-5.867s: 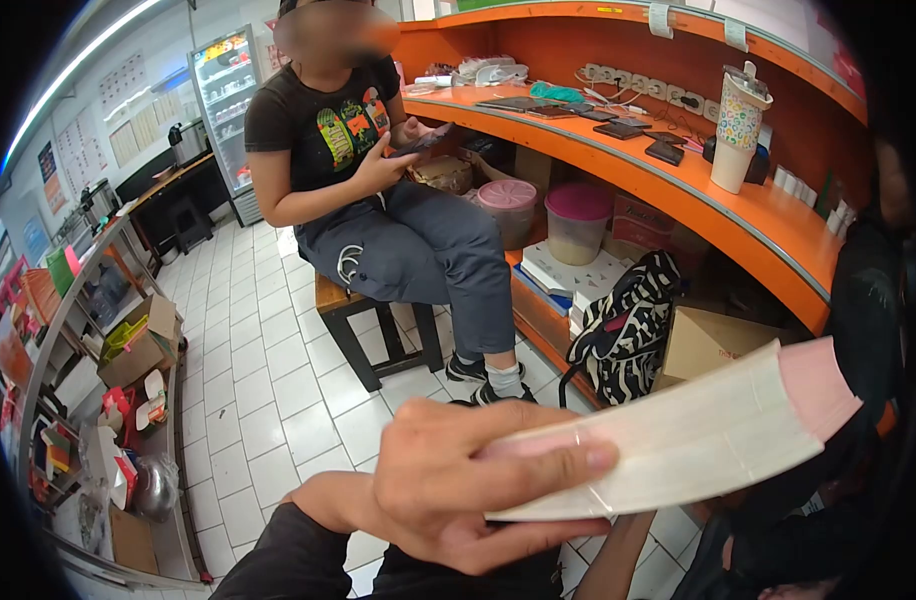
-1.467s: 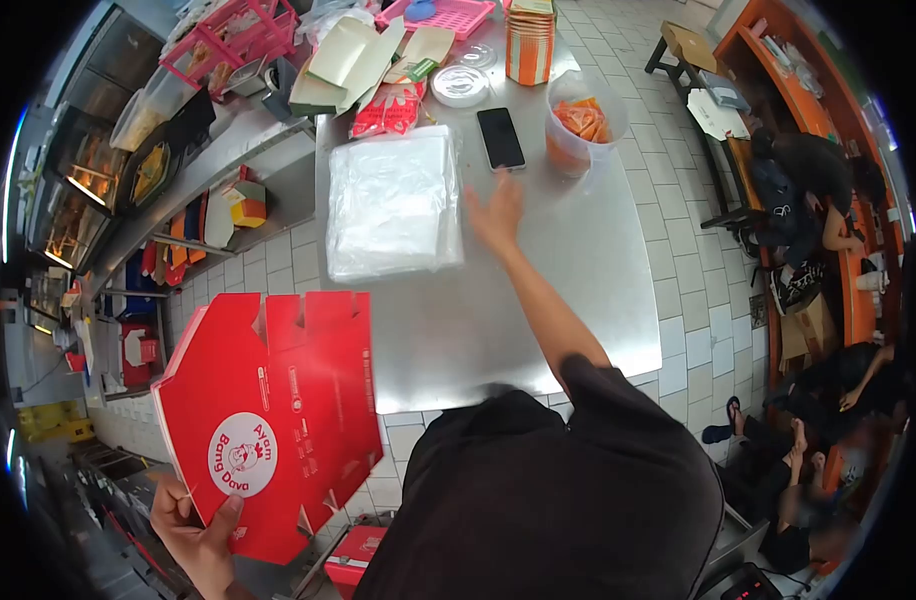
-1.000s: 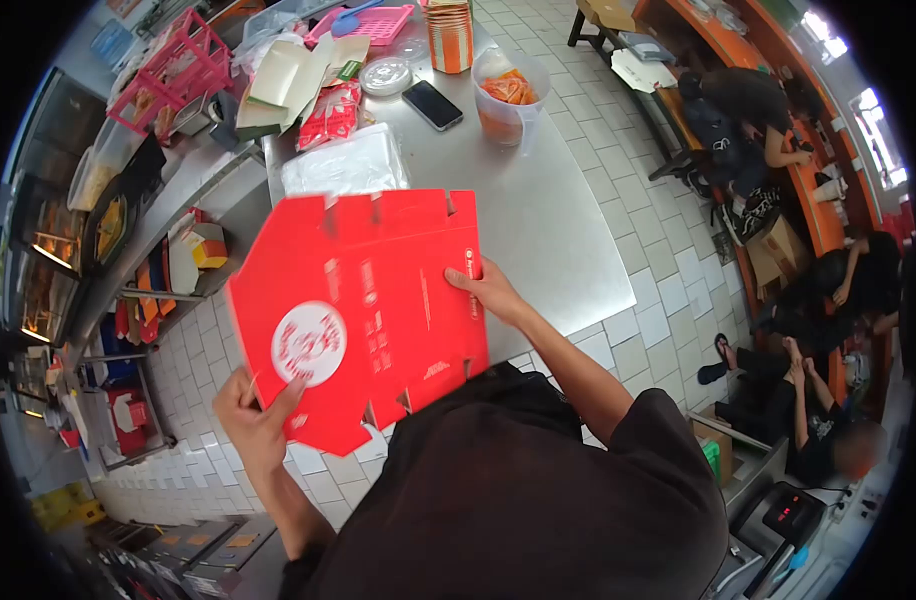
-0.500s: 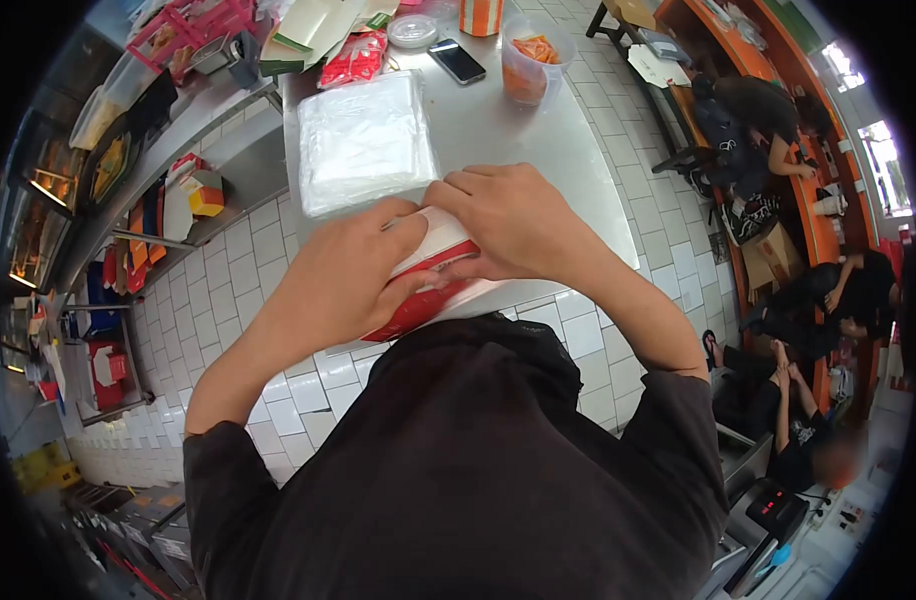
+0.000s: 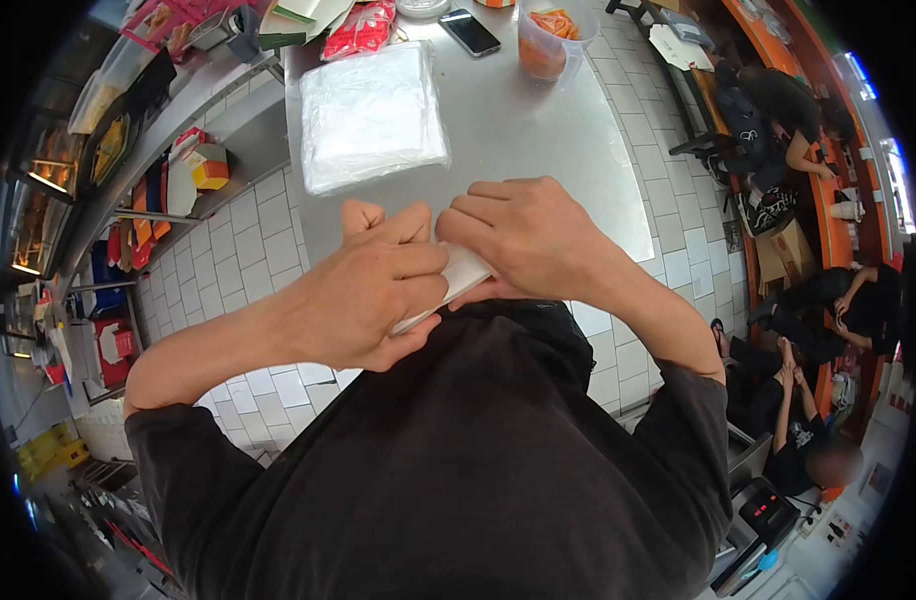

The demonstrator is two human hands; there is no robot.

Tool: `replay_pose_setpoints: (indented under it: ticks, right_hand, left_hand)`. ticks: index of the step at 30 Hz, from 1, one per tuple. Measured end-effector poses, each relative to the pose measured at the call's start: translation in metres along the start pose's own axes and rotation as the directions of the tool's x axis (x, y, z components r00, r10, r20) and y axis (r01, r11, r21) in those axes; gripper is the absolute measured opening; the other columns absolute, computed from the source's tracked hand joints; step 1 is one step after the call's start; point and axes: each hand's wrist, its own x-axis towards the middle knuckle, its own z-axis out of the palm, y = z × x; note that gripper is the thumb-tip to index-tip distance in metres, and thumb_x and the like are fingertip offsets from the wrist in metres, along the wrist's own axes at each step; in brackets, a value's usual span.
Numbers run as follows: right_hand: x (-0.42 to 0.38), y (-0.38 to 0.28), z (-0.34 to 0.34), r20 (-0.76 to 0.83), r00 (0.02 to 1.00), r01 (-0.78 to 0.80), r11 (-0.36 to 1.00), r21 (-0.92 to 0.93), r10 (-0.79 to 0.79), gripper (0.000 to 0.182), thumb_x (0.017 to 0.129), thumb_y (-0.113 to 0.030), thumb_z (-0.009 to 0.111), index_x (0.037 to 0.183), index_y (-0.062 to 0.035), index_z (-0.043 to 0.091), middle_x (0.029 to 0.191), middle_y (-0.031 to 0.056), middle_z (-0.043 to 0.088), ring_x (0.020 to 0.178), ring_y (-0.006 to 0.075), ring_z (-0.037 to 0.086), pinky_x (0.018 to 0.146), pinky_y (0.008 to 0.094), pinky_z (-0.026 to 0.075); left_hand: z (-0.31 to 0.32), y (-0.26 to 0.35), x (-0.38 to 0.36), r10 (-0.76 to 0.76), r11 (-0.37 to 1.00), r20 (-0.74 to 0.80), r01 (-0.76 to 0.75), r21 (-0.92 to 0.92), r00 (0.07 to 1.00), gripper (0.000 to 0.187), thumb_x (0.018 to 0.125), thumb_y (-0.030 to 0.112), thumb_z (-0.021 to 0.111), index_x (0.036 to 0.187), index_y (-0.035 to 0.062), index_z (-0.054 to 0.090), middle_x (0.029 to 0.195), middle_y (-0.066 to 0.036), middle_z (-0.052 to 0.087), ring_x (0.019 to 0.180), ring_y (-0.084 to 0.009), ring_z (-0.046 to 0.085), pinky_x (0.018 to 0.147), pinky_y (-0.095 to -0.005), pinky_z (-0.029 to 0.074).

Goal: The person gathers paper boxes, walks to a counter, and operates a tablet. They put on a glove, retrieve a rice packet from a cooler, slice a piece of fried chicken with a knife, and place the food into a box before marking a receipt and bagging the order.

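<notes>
A cardboard food box (image 5: 466,272) is held close against my body at the near edge of the steel table; only a strip of its white surface shows between the hands. My left hand (image 5: 383,285) grips its left part, thumb below and fingers curled over the top. On the other side, my right hand (image 5: 523,235) bends its fingers over the upper edge, with the thumb underneath. Much of the box is hidden by both hands. Just beyond them lies a plastic-wrapped stack of white sheets or bags (image 5: 373,115).
On the steel table (image 5: 528,130) are a phone (image 5: 470,33), a clear tub of orange food pieces (image 5: 548,45) and a red packet (image 5: 360,28). Shelves with folded cartons (image 5: 206,166) stand left. People sit along the orange counter (image 5: 846,215) at right.
Both hands have drawn nearer my body, and the box has tilted so that its red printed side no longer shows. My left fingers have shifted their hold. The view has moved slightly.
</notes>
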Motion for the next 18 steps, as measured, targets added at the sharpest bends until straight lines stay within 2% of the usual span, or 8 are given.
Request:
replay_pose_setpoints:
  ticks: [1, 3, 11, 13, 15, 17, 18]
  right_hand:
    - [-0.002, 0.0, 0.0, -0.024, 1.0, -0.01, 1.0, 0.009, 0.01, 0.054, 0.063, -0.044, 0.081, 0.092, -0.0075, 0.054, 0.084, 0.001, 0.06, 0.084, 0.0192, 0.062, 0.064, 0.0344, 0.051]
    - [-0.003, -0.001, 0.0, -0.02, 1.0, -0.014, 1.0, 0.015, 0.015, 0.053, 0.063, -0.043, 0.081, 0.092, -0.0076, 0.053, 0.084, 0.0008, 0.06, 0.084, 0.0193, 0.062, 0.063, 0.0343, 0.051]
    - [-0.005, -0.004, 0.002, -0.017, 1.0, -0.024, 1.0, 0.014, 0.024, 0.052, 0.062, -0.04, 0.082, 0.092, -0.0074, 0.054, 0.084, 0.0016, 0.06, 0.084, 0.0205, 0.062, 0.063, 0.0346, 0.051]
    - [-0.007, -0.001, 0.007, -0.142, 0.989, 0.032, 0.999, 0.024, -0.029, 0.048, 0.066, -0.043, 0.077, 0.09, -0.0092, 0.054, 0.08, 0.0028, 0.056, 0.076, 0.0225, 0.061, 0.059, 0.0354, 0.049]
    - [-0.01, -0.002, 0.004, -0.126, 0.992, 0.009, 1.0, 0.0, -0.009, 0.048, 0.066, -0.044, 0.078, 0.09, -0.0091, 0.054, 0.08, 0.003, 0.057, 0.077, 0.0229, 0.061, 0.059, 0.0359, 0.049]
    - [-0.006, -0.001, 0.006, -0.118, 0.992, 0.032, 0.999, 0.006, -0.031, 0.049, 0.066, -0.044, 0.078, 0.09, -0.0089, 0.054, 0.08, 0.0032, 0.057, 0.077, 0.0233, 0.062, 0.06, 0.0363, 0.049]
    - [-0.007, 0.002, 0.007, -0.139, 0.99, 0.021, 0.999, 0.032, -0.017, 0.05, 0.065, -0.045, 0.079, 0.091, -0.0089, 0.055, 0.081, 0.0032, 0.058, 0.077, 0.0236, 0.062, 0.06, 0.0368, 0.049]
  left_hand:
    - [0.003, 0.001, -0.001, -0.001, 1.0, 0.007, 0.001, -0.001, 1.0, 0.029, 0.064, 0.012, 0.078, 0.064, 0.0092, 0.049, 0.078, -0.002, 0.045, 0.08, -0.0223, 0.044, 0.071, -0.0388, 0.023]
    - [0.008, 0.005, -0.005, -0.013, 1.0, -0.073, 0.011, -0.016, 0.997, 0.034, 0.061, 0.008, 0.079, 0.056, 0.0101, 0.046, 0.07, 0.0, 0.042, 0.074, -0.0205, 0.043, 0.069, -0.0384, 0.021]
    - [0.018, 0.014, -0.012, 0.051, 0.997, -0.232, -0.035, 0.076, 0.971, 0.042, 0.057, 0.006, 0.083, 0.05, 0.012, 0.042, 0.059, 0.001, 0.035, 0.061, -0.0196, 0.039, 0.066, -0.0377, 0.018]
    - [0.02, 0.013, -0.009, 0.128, 0.989, -0.262, -0.105, 0.101, 0.957, 0.044, 0.056, 0.007, 0.084, 0.049, 0.0124, 0.041, 0.058, 0.001, 0.035, 0.059, -0.0194, 0.038, 0.065, -0.0376, 0.017]
    - [0.018, 0.016, -0.017, 0.087, 0.981, -0.255, -0.038, 0.191, 0.963, 0.042, 0.061, 0.007, 0.081, 0.051, 0.0129, 0.04, 0.059, 0.001, 0.033, 0.061, -0.018, 0.041, 0.065, -0.0392, 0.018]
    - [0.016, 0.017, -0.02, 0.123, 0.969, -0.292, -0.051, 0.241, 0.949, 0.047, 0.059, 0.01, 0.085, 0.05, 0.0136, 0.039, 0.056, 0.002, 0.032, 0.055, -0.0162, 0.038, 0.062, -0.0376, 0.017]
    - [0.017, 0.016, -0.028, 0.311, 0.867, -0.326, -0.126, 0.483, 0.893, 0.05, 0.059, 0.013, 0.087, 0.05, 0.0148, 0.038, 0.055, 0.003, 0.031, 0.053, -0.0154, 0.035, 0.061, -0.0367, 0.016]
